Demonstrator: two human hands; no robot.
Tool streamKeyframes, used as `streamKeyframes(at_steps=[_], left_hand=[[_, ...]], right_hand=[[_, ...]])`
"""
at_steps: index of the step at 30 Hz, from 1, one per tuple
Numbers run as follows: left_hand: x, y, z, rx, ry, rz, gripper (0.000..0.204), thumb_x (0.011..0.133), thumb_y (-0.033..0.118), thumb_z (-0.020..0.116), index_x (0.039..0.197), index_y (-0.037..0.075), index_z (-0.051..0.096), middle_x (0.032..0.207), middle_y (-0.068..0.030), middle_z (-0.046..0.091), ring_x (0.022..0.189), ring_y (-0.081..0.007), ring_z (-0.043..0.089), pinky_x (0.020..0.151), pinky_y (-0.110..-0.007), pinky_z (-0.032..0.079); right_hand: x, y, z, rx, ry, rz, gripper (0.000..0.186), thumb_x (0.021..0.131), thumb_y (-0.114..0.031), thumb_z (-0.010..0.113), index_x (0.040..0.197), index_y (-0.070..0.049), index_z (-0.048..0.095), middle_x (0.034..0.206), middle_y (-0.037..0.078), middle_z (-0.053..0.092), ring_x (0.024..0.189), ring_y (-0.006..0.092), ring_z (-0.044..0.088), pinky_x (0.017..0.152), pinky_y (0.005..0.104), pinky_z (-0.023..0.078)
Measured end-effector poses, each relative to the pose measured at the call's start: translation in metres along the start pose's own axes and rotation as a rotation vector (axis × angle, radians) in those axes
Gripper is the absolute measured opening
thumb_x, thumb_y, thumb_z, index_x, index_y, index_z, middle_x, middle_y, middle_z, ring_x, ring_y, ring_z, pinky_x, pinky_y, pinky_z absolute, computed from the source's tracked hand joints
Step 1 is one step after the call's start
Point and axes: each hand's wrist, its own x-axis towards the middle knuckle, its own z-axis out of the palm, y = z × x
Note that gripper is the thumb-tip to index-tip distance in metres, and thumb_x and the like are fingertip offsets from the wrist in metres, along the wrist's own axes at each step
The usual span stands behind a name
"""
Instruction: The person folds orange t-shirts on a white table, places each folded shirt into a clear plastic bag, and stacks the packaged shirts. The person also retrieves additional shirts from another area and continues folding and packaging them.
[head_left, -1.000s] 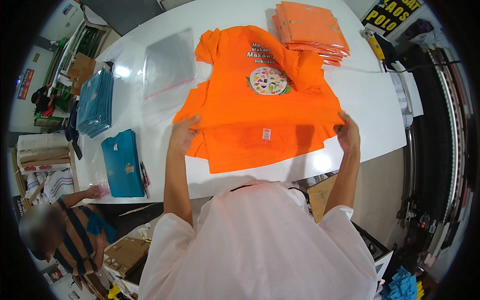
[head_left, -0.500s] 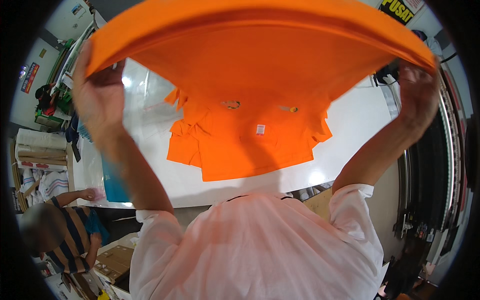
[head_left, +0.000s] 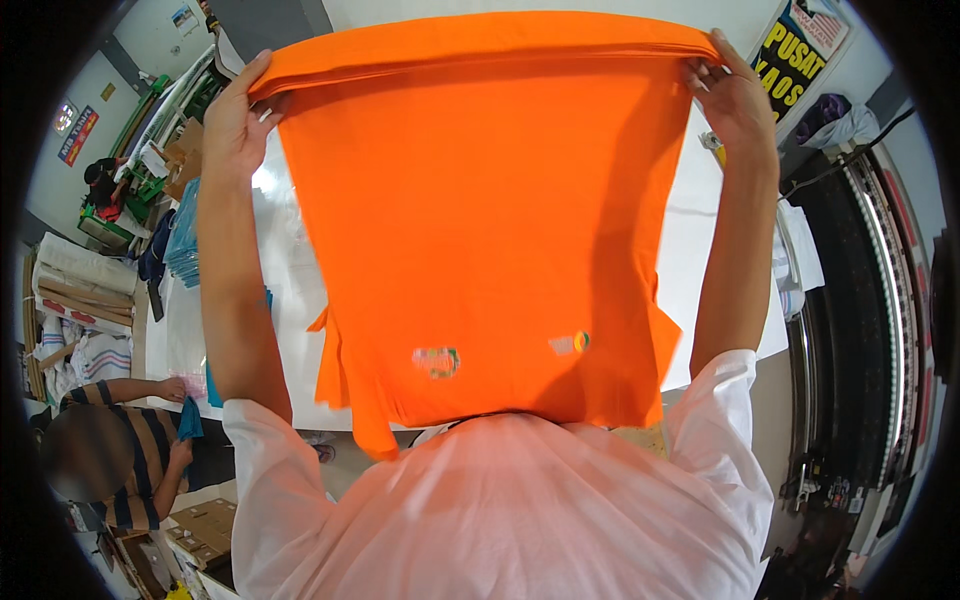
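Near: loose end of orange shirt [head_left: 480,220] by wearer's white top [head_left: 510,510], contact unclear; could snag, crease. Farther: left hand [head_left: 238,122], right hand [head_left: 735,105] pinch 2 far corners over desk [head_left: 700,190]; uneven pull might skew folds. Beyond, left: teal packets [head_left: 184,240]; wide swing could topple stack.

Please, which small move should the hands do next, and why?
Perhaps lower the orange shirt onto the white table with its edge taut: the left hand and right hand grip opposite ends of that folded edge, and the fabric hangs spread between them.
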Motion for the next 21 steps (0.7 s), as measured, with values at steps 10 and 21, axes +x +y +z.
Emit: streamKeyframes(at_steps=[10,21], left_hand=[[-0.082,0.039,-0.026,-0.135,-0.055,0.247,0.036,0.099,0.018,0.071,0.127,-0.004,0.065,0.126,-0.0146,0.067,0.120,-0.0258,0.063,0.108,-0.046,0.050],[-0.268,-0.288,-0.166,0.341,0.216,-0.682,0.059,0.094,0.018,0.076,0.145,-0.001,0.052,0.133,-0.0109,0.063,0.120,-0.0239,0.062,0.089,-0.042,0.057]], right_hand=[[-0.099,-0.037,0.034,-0.334,0.001,-0.281,0.035,0.103,-0.019,0.063,0.130,0.005,0.060,0.131,0.019,0.064,0.127,0.0295,0.059,0.113,0.0461,0.045],[-0.314,0.205,-0.169,-0.366,0.329,0.712,0.026,0.093,-0.022,0.072,0.112,-0.006,0.065,0.108,0.004,0.068,0.097,0.0176,0.065,0.086,0.0364,0.055]])
